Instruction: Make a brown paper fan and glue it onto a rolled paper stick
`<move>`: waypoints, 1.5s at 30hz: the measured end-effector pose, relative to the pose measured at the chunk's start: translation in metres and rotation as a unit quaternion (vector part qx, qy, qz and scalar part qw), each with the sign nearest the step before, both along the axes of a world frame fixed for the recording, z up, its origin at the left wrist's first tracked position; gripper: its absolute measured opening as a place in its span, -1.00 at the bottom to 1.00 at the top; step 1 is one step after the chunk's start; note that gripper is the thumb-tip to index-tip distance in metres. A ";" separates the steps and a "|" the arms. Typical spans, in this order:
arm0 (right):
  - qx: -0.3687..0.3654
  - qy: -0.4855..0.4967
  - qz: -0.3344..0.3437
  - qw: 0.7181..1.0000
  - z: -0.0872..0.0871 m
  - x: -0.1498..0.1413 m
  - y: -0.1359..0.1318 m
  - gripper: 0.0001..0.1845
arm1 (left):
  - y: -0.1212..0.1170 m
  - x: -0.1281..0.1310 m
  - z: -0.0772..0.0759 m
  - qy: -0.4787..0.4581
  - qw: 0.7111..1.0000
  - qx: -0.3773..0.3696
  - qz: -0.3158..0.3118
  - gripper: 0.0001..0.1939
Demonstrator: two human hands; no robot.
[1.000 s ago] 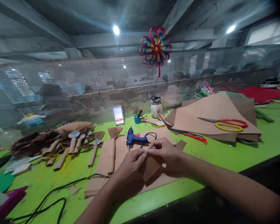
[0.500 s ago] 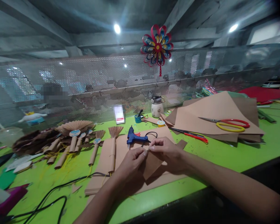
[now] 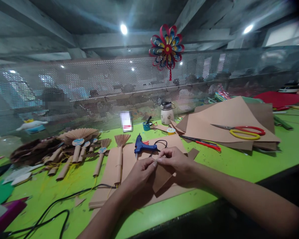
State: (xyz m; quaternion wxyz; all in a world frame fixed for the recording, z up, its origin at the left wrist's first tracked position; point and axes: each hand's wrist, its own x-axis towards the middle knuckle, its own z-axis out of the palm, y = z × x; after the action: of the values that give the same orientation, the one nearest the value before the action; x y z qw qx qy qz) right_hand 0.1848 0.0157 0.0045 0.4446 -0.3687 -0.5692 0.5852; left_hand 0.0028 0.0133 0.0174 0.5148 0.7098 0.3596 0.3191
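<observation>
Both hands pinch the top edge of a small piece of brown kraft paper point(image 3: 161, 179), their fingertips almost meeting. My left hand point(image 3: 143, 171) is closed on its left side, thumb on top. On the other side my right hand point(image 3: 175, 162) grips it between thumb and forefinger. Beneath them lies a stack of larger brown paper sheets point(image 3: 129, 149). Just beyond my fingers a blue glue gun point(image 3: 144, 146) rests on that stack. A rolled paper tube with a pleated fan top point(image 3: 119, 159) lies to the left of my left hand.
Several finished paper pieces point(image 3: 77, 149) with round blue tags lie at the left. A black cable point(image 3: 54, 200) crosses the green table point(image 3: 139, 225). Red-handled scissors point(image 3: 206, 144) and red-and-yellow scissors point(image 3: 246, 132) lie at the right, near big paper sheets point(image 3: 221, 116). A bottle point(image 3: 167, 114) stands behind.
The right fingertips have shifted slightly along the top edge of the paper, closer to the left thumb. The whole view has drifted a little; the hands otherwise keep their hold.
</observation>
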 end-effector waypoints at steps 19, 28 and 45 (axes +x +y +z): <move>-0.045 0.087 0.008 0.995 -0.003 0.001 0.007 -0.62 | 0.005 -0.004 -0.012 -0.001 1.000 -0.008 0.003 -0.60; -0.023 0.077 -0.017 0.997 -0.002 0.007 0.011 -0.63 | 0.009 -0.006 -0.012 -0.004 1.000 -0.018 0.011 -0.58; -0.020 0.031 -0.026 0.999 0.004 -0.002 -0.002 -0.59 | 0.001 -0.001 -0.001 -0.018 1.000 -0.013 0.006 -0.60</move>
State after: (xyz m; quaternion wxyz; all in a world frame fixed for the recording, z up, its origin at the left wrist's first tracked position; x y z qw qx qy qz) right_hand 0.1830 0.0139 0.0084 0.4697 -0.3737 -0.5332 0.5962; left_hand 0.0017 0.0139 0.0163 0.5287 0.6951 0.3587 0.3296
